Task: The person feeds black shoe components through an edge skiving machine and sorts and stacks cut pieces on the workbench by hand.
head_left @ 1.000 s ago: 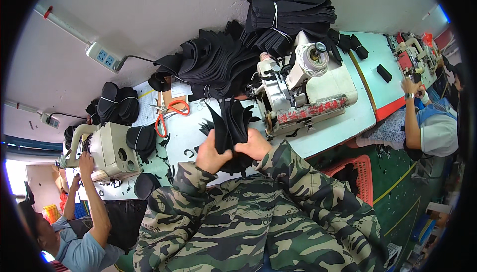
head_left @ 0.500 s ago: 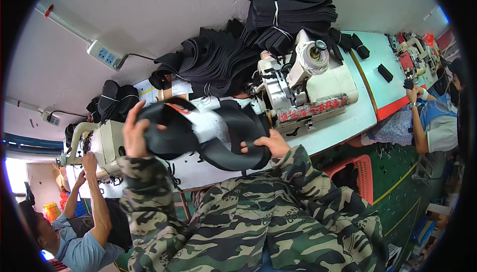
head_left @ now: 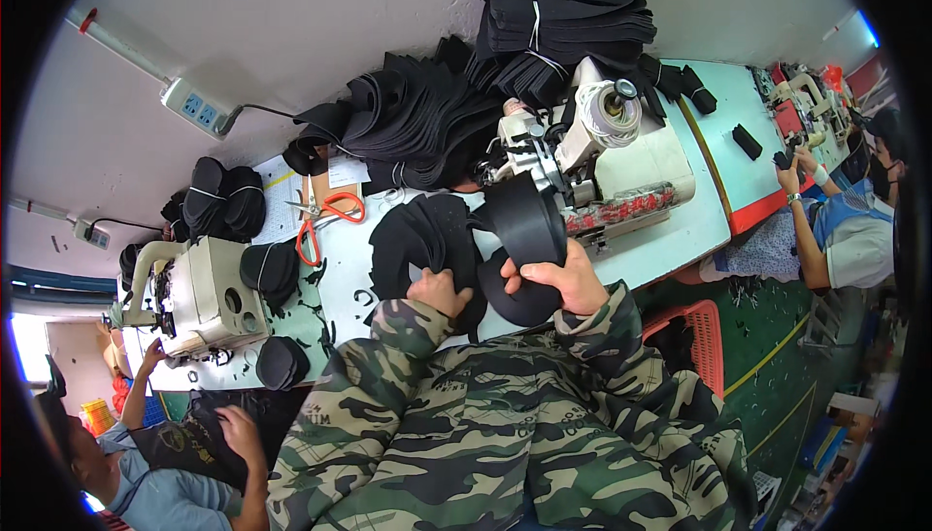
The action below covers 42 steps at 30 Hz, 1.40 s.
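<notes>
Curved black sheet pieces (head_left: 417,235), soft and layered like foam or cloth, lie on the white table (head_left: 340,283) in front of me. My left hand (head_left: 439,293) is curled on the near edge of this layered pile, its fingertips partly hidden. My right hand (head_left: 563,279) grips a wide, smooth curved black piece (head_left: 524,225), thumb across its front. That piece stands tilted up before the white sewing machine (head_left: 621,177), its lower part bending toward the pile. Orange-handled scissors (head_left: 328,215) rest open on the table, left of the pile.
Large stacks of black pieces (head_left: 417,109) lean against the wall, and a tied bundle (head_left: 573,31) lies behind the machine. Another sewing machine (head_left: 209,288) stands at left, beside a co-worker (head_left: 155,473). A second person (head_left: 845,215) works at right. A pink basket (head_left: 704,337) sits below the table.
My left hand has moved right and down onto the pile. The black piece has swung right and upright in my right hand. The scissors have come into sight. The left co-worker's arms have lowered.
</notes>
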### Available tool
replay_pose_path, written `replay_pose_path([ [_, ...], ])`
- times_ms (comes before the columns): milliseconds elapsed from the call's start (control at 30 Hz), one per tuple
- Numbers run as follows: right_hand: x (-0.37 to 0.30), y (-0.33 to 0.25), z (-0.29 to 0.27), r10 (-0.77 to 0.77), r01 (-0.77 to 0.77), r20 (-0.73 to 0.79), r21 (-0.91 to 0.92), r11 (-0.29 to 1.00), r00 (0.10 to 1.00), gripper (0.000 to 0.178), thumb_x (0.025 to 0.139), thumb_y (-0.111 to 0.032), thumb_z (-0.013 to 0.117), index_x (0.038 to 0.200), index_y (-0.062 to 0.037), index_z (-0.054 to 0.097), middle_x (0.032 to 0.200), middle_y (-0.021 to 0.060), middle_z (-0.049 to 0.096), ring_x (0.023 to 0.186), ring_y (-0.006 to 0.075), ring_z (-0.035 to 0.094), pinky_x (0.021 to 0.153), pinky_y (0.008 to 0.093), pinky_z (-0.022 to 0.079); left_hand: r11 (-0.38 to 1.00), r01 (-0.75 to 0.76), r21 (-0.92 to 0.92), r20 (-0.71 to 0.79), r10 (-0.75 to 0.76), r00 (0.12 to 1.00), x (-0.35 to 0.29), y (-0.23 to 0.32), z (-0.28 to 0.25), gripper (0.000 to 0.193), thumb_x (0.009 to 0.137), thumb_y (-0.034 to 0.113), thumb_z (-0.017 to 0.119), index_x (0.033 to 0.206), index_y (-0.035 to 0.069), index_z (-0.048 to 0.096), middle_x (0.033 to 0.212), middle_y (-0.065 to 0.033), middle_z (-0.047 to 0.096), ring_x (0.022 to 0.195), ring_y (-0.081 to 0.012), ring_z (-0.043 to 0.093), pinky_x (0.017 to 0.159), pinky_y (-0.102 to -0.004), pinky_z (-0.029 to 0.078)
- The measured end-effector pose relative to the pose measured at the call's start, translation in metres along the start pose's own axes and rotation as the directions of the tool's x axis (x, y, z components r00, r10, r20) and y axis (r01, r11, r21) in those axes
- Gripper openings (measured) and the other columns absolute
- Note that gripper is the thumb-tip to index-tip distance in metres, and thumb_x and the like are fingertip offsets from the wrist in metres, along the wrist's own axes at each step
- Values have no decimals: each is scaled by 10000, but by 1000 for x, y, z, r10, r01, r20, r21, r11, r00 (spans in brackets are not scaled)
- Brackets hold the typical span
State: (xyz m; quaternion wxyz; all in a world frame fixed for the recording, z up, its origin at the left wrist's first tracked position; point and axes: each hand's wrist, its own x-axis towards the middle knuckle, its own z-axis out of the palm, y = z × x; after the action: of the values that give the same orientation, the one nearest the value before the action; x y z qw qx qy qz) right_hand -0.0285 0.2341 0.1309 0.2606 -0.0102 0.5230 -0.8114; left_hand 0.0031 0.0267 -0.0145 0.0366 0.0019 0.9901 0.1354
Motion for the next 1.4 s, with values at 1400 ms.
replay_pose_path([
  [1400,65,116,5,189,-179,-70,124,976,979,241,737,-19,611,968,49,605,859,102,651,720,159,632,675,276,512,-149,343,-927,357,-81,931,0,-50,-75,78,739,4,634,730,56,576,716,-1,572,662,-93,543,649,-232,448],
])
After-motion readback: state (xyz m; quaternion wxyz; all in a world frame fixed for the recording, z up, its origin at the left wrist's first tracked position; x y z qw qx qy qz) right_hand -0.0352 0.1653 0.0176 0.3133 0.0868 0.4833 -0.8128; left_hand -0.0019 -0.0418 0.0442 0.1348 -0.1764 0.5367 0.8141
